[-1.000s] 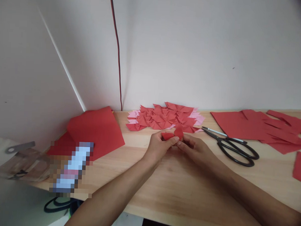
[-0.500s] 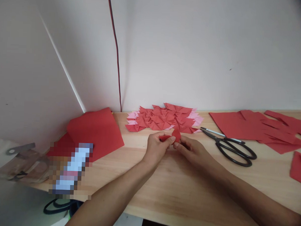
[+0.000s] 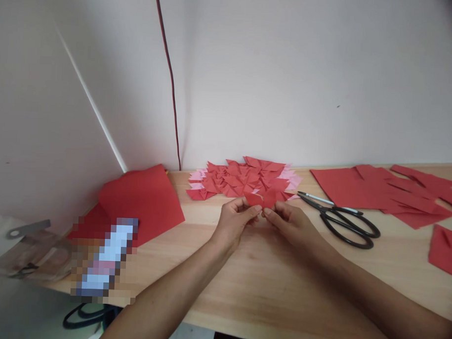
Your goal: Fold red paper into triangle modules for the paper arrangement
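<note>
A small folded piece of red paper (image 3: 270, 197) is held up between my two hands, above the wooden table (image 3: 251, 289). My left hand (image 3: 237, 218) pinches its left side with thumb and fingers. On its right side, my right hand (image 3: 285, 220) grips it the same way, the two thumbs almost meeting. Parts of the paper are hidden by my fingers. Just behind it lies a pile of folded red and pink paper pieces (image 3: 240, 180) against the wall.
Black-handled scissors (image 3: 350, 228) and a pen (image 3: 323, 200) lie to the right. Beyond them are red paper sheets (image 3: 351, 186) and strips. At left are larger red sheets (image 3: 147, 201), a blurred-out phone-like object (image 3: 108, 257) and a clear plastic bag (image 3: 45, 254).
The red paper between my hands has spread wider, with two parts showing side by side instead of one upright point. My hands stay at nearly the same spot; the view has shifted slightly.
</note>
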`<state>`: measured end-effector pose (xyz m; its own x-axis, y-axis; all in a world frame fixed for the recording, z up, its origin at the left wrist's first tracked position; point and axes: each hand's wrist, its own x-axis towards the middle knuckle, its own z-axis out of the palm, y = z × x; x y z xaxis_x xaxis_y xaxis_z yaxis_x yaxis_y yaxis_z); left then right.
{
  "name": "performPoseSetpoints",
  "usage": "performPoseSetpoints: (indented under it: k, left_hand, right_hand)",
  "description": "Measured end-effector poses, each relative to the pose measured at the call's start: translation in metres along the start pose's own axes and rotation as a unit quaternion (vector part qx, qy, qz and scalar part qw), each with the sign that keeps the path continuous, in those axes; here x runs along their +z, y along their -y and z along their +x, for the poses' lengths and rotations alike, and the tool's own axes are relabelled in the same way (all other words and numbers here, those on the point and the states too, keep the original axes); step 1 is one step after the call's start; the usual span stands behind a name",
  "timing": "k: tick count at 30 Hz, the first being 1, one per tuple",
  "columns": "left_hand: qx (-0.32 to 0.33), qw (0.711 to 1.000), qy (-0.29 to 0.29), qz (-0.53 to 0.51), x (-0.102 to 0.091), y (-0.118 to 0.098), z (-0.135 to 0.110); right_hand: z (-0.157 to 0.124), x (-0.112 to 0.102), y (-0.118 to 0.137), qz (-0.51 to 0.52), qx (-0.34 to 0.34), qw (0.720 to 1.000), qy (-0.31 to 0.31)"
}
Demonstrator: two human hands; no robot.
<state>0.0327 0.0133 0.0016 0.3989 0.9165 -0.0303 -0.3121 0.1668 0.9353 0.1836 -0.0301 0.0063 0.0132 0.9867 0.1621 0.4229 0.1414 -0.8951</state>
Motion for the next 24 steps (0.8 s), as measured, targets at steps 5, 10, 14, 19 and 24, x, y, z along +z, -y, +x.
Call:
performPoseSetpoints:
  k: [5, 10, 14, 19, 24]
  left_hand:
    - [0.087, 0.991, -0.013, 0.1, 0.003, -0.006, -0.004]
    - [0.23, 0.955, 0.02, 0.186, 0.011, -0.022, -0.018]
    - [0.256, 0.943, 0.01, 0.214, 0.014, -0.026, -0.024]
    - [0.259, 0.939, -0.005, 0.224, 0.014, -0.026, -0.026]
    - [0.299, 0.922, 0.026, 0.245, 0.014, -0.029, -0.028]
  right_hand:
    - [-0.004, 0.0, 0.003, -0.021, -0.035, 0.999, -0.012]
    - [-0.009, -0.005, 0.004, -0.077, -0.119, 0.987, -0.08]
    - [-0.011, -0.007, 0.006, -0.097, -0.165, 0.977, -0.089]
    - [-0.012, -0.008, 0.005, -0.114, -0.196, 0.969, -0.097]
    - [-0.012, -0.011, 0.002, -0.112, -0.257, 0.954, -0.111]
